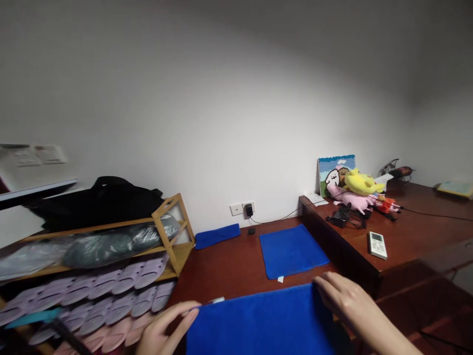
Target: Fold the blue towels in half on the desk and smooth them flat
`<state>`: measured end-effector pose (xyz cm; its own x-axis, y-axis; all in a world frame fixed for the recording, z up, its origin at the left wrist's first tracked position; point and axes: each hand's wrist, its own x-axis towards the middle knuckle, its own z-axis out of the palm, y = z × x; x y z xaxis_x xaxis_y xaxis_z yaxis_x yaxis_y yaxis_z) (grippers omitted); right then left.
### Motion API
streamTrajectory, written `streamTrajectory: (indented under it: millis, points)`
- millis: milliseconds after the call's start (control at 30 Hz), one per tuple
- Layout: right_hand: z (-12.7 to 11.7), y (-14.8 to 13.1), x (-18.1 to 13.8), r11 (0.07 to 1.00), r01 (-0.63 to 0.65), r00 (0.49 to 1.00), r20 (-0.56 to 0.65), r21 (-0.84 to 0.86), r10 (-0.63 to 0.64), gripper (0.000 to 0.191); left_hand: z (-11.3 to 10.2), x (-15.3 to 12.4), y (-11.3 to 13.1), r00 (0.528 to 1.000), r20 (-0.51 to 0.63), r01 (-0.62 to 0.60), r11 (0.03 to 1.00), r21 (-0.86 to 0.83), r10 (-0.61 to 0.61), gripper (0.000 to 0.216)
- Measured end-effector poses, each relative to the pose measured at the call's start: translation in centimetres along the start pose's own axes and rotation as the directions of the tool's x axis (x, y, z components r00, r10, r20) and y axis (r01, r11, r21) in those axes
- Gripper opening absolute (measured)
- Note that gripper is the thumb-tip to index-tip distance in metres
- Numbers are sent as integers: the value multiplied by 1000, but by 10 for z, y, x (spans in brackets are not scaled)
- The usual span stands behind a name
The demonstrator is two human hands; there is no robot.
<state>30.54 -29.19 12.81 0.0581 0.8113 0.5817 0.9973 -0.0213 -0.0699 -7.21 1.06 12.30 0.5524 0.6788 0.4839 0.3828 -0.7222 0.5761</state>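
A blue cloth (258,320) is stretched between my two hands at the bottom of the view, its lower part cut off by the frame. My left hand (168,328) pinches its upper left corner between thumb and fingers. At the upper right corner, my right hand (342,296) has its fingers closed over the edge. Beyond it, a second blue cloth (293,251) lies flat on the reddish-brown desk (221,271), a white tag at its near edge. Farther back on the left, a narrow folded blue cloth (217,236) lies against the wall.
To the left, a wooden rack (181,246) holds lilac slippers (125,278), plastic-wrapped items and a black bag (99,204). A raised desk section (414,222) on the right carries plush toys (354,199), a remote control (377,245) and cables. A plug (249,210) sits in the wall socket.
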Motion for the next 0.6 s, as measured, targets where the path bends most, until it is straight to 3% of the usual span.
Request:
streamTrajectory:
  millis: [100, 200, 400, 500, 600]
  points:
    - [0, 44, 22, 993, -102, 987, 116, -61, 108, 33, 30, 53, 34, 989, 128, -67, 993, -98, 80, 45]
    - [1, 92, 66, 974, -173, 972, 137, -148, 193, 31, 59, 111, 56, 976, 125, -163, 978, -127, 179, 44]
    - [1, 166, 173, 922, -377, 923, -118, -86, 366, 26, 110, 223, 80, 991, -65, -127, 965, -229, 114, 44]
    - [10, 190, 194, 915, -402, 900, -199, -40, 387, 31, 138, 243, 83, 988, -109, -137, 959, -249, 112, 43]
    - [38, 209, 176, 896, -443, 870, -234, 13, 433, 30, 178, 228, 73, 988, -111, -133, 960, -246, 108, 38]
